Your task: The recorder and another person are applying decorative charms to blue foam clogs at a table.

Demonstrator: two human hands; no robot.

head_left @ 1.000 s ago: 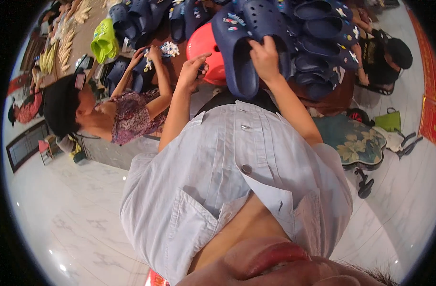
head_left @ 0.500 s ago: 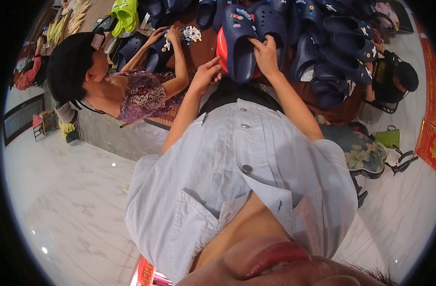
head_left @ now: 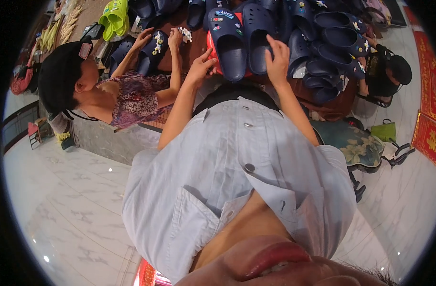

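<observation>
Two navy clogs lie side by side in front of me, heels toward me, on a round red thing (head_left: 211,44) that is mostly covered. Several small charms decorate the toe of the left clog (head_left: 229,34); on the right clog (head_left: 259,28) I see only plain holes. My left hand (head_left: 200,66) is beside the left clog, index finger stretched toward the red rim and the other fingers loosely bent, with nothing visible in it. At the outer side of the right clog is my right hand (head_left: 278,62), fingers apart, its tips close to or touching the clog's edge.
More navy clogs (head_left: 339,38) are piled to the right on the brown table (head_left: 191,53). On my left, a co-worker (head_left: 127,97) handles a decorated clog (head_left: 152,52) and white charms (head_left: 185,34). Lime clogs (head_left: 114,20) stand beyond. Another person (head_left: 389,71) sits at right.
The right clog has come nearer to me and now lies level with the left one. My right hand has shifted to its outer side and its fingers have spread.
</observation>
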